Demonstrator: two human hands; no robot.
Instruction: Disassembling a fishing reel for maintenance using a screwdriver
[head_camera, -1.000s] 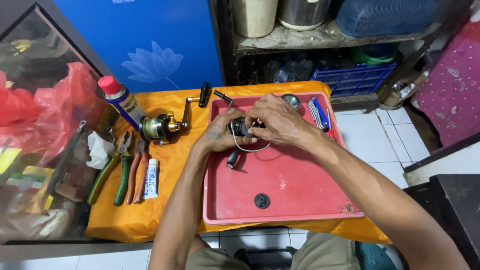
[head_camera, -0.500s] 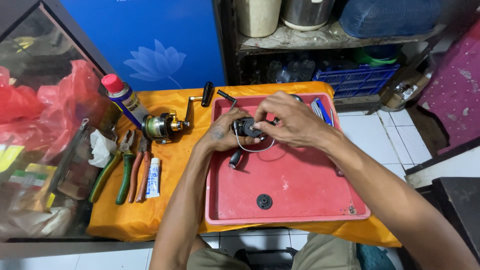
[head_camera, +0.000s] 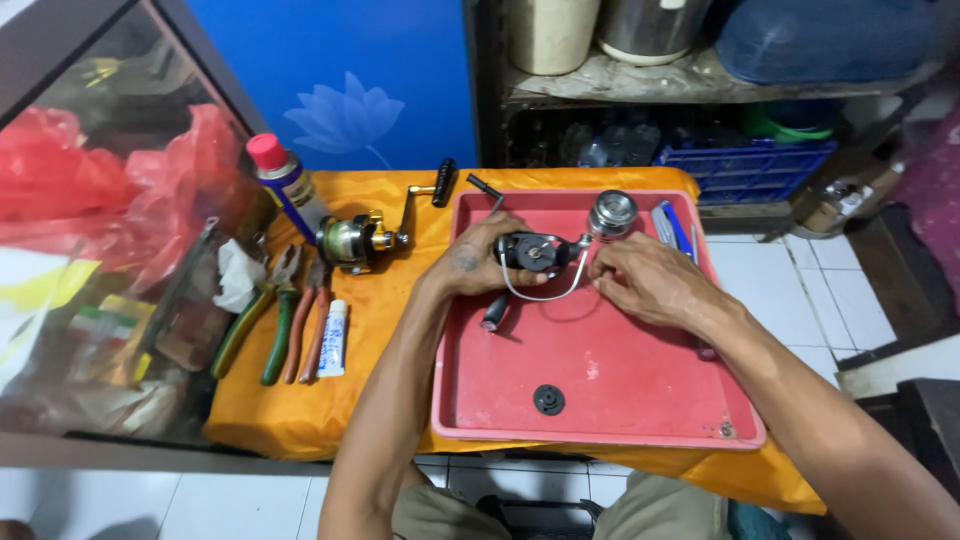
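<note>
Red plastic fills the near part of the view: a shallow tray (head_camera: 640, 400) lying on an orange cloth (head_camera: 300, 400) that covers the table. Nearest the person, on the tray's floor, sits a small black round part (head_camera: 548, 399), well apart from both hands.

Farther in, over the tray's upper half, the hands meet around a black fishing reel body (head_camera: 530, 252). The left hand (head_camera: 478, 262) has its fingers wrapped about the reel's left side, holding it just above the tray. The right hand (head_camera: 640, 282) comes in from the right with its fingertips pinched on the end of the thin wire bail arm (head_camera: 545, 292) that loops below the reel — a light grip, not a fist. A dark handle knob (head_camera: 494, 312) hangs just under the left hand.

Beyond the right hand, near the tray's far rim, stands a silver spool (head_camera: 612, 213), with blue-handled tools (head_camera: 672, 226) beside it.

To the left on the cloth lie pliers (head_camera: 270, 310) with green and orange grips, a small white tube (head_camera: 334, 338), and a crumpled white rag (head_camera: 238, 275). Farther back rests a second reel (head_camera: 362, 238) — gold and dark, its crank pointing right — and a spray can (head_camera: 285, 182) with a red cap, against a blue wall panel (head_camera: 340, 90).
</note>
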